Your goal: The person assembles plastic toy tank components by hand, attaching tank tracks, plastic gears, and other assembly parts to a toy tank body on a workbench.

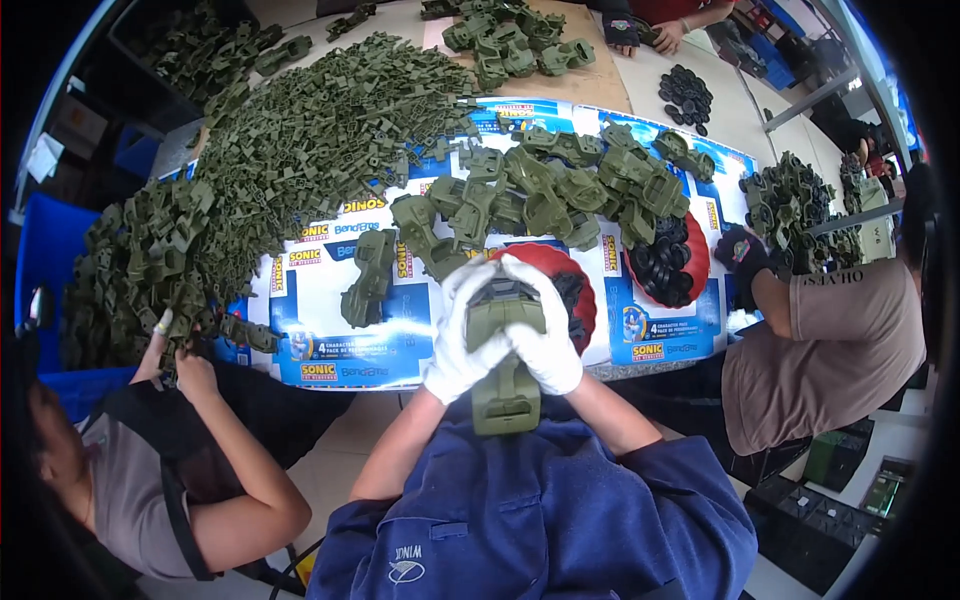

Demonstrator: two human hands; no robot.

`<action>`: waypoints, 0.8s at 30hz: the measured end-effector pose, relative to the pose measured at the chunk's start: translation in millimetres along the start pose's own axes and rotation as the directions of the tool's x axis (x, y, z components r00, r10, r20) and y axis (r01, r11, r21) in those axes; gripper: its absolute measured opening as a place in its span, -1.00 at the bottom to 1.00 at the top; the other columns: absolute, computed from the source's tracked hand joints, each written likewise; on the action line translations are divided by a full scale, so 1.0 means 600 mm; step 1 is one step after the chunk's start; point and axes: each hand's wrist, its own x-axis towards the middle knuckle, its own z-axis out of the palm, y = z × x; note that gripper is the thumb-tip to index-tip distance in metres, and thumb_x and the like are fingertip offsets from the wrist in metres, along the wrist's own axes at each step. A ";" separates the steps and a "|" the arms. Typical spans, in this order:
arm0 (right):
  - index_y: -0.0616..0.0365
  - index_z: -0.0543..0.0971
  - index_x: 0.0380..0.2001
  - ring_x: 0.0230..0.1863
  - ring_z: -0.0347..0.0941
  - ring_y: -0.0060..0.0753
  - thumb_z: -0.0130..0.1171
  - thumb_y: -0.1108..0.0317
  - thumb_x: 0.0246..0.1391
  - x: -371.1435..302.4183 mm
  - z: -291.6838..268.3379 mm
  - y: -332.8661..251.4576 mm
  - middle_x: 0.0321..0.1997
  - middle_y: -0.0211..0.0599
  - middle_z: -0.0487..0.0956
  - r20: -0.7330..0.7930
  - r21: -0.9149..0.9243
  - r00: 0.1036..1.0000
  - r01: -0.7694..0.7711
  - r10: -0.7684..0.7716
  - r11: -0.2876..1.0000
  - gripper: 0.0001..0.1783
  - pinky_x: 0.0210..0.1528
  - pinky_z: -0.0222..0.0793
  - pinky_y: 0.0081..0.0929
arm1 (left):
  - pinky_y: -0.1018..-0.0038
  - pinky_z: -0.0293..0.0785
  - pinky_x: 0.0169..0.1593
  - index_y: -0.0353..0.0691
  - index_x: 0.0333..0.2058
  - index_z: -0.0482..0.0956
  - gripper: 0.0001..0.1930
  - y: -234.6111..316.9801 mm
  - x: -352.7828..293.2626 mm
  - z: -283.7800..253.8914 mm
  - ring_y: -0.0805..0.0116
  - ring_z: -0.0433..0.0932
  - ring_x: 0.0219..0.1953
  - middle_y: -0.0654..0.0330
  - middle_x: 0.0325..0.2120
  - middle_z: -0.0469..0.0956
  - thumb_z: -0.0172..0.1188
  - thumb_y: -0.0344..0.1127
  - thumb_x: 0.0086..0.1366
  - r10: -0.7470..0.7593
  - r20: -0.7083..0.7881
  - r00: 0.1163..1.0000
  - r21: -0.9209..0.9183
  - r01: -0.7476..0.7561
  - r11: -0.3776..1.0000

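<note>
Both of my hands wear white gloves and meet at the table's near edge. My left hand (462, 335) and my right hand (548, 340) are closed around the sides of an olive-green plastic toy vehicle body (507, 395), fingertips together at its far end and thumbs over its top. The near end of the toy body points toward my chest. Just beyond my right hand is a red bowl (590, 318) with black toy wheels in it, partly hidden by that hand. One green toy vehicle body (370, 278) lies alone to the left of my hands.
Several green toy bodies (560, 190) are heaped beyond my hands. A large mound of small green parts (330, 130) covers the left. A second red bowl (698, 262) holds black wheels (662, 268). Co-workers sit left (230, 450) and right (830, 360); another person's hands (650, 38) are opposite.
</note>
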 end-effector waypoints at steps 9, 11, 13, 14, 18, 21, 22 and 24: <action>0.31 0.44 -0.02 0.01 0.50 0.01 0.10 0.37 0.09 -0.015 0.012 -0.012 -0.01 0.03 0.54 -0.122 -0.195 0.987 0.077 -0.102 0.978 -0.62 0.13 0.35 -0.21 | 0.19 0.35 0.12 -0.34 -0.03 0.46 -0.39 0.004 -0.008 0.004 -0.04 0.46 0.05 -0.11 -0.05 0.44 0.19 0.13 0.20 0.141 -0.015 0.990 0.065 -0.139 0.988; 0.30 0.44 -0.02 0.03 0.48 0.05 0.13 0.31 0.09 -0.004 0.006 -0.030 0.01 0.03 0.53 -0.039 -0.255 0.989 0.129 -0.144 0.958 -0.59 0.15 0.34 -0.18 | 0.18 0.33 0.14 -0.34 -0.03 0.45 -0.38 0.002 -0.012 0.004 -0.04 0.44 0.06 -0.11 -0.04 0.43 0.16 0.15 0.23 0.146 -0.034 0.989 0.042 -0.145 0.989; 0.27 0.43 0.00 0.10 0.42 0.16 0.23 0.12 0.05 0.016 -0.011 -0.026 0.06 0.04 0.50 0.126 -0.388 0.961 0.278 -0.248 0.879 -0.46 0.20 0.29 -0.08 | 0.16 0.27 0.21 -0.35 -0.01 0.45 -0.37 -0.007 -0.012 0.000 -0.05 0.40 0.11 -0.12 0.01 0.42 0.06 0.18 0.28 0.130 -0.053 0.990 0.010 -0.130 0.992; 0.26 0.42 0.02 0.13 0.40 0.15 0.26 0.07 0.02 0.029 -0.019 -0.024 0.09 0.05 0.49 0.183 -0.528 0.935 0.355 -0.305 0.771 -0.41 0.20 0.27 -0.07 | 0.16 0.27 0.21 -0.35 -0.01 0.45 -0.37 -0.010 -0.009 -0.002 -0.05 0.40 0.11 -0.12 0.01 0.42 0.06 0.18 0.28 0.131 -0.045 0.990 0.010 -0.131 0.991; 0.26 0.43 0.01 0.06 0.45 0.14 0.25 0.11 0.03 0.011 -0.004 0.018 0.03 0.05 0.51 0.083 -0.207 0.952 0.306 -0.295 0.929 -0.43 0.15 0.33 -0.08 | 0.17 0.30 0.19 -0.38 -0.02 0.45 -0.35 -0.009 -0.010 0.003 -0.05 0.44 0.08 -0.12 0.00 0.45 0.02 0.20 0.29 0.178 -0.089 0.980 0.052 -0.174 0.983; 0.27 0.43 -0.03 -0.01 0.48 0.13 0.23 0.21 0.03 0.006 -0.001 0.019 -0.03 0.04 0.54 0.022 -0.280 0.961 0.271 -0.276 0.921 -0.51 0.09 0.37 -0.10 | 0.21 0.42 0.02 -0.39 -0.11 0.49 -0.45 -0.017 -0.008 0.011 -0.04 0.53 -0.10 -0.09 -0.17 0.51 0.00 0.10 0.31 0.218 -0.140 0.966 0.122 -0.201 0.972; 0.27 0.44 -0.05 -0.05 0.50 0.12 0.22 0.26 0.02 0.005 0.000 0.016 -0.05 0.03 0.55 0.008 -0.311 0.963 0.260 -0.271 0.914 -0.55 0.06 0.38 -0.11 | 0.21 0.42 0.02 -0.39 -0.11 0.49 -0.45 -0.018 -0.010 0.012 -0.04 0.53 -0.10 -0.09 -0.17 0.51 0.00 0.10 0.31 0.213 -0.134 0.968 0.122 -0.197 0.973; 0.26 0.44 -0.07 -0.08 0.51 0.11 0.19 0.36 0.01 0.002 -0.002 0.001 -0.08 0.01 0.56 -0.003 -0.310 0.965 0.248 -0.261 0.918 -0.60 0.03 0.40 -0.13 | 0.21 0.43 0.00 -0.39 -0.16 0.50 -0.54 -0.021 -0.014 0.014 -0.05 0.53 -0.15 -0.10 -0.22 0.52 -0.01 -0.02 0.31 0.191 -0.118 0.974 0.099 -0.180 0.979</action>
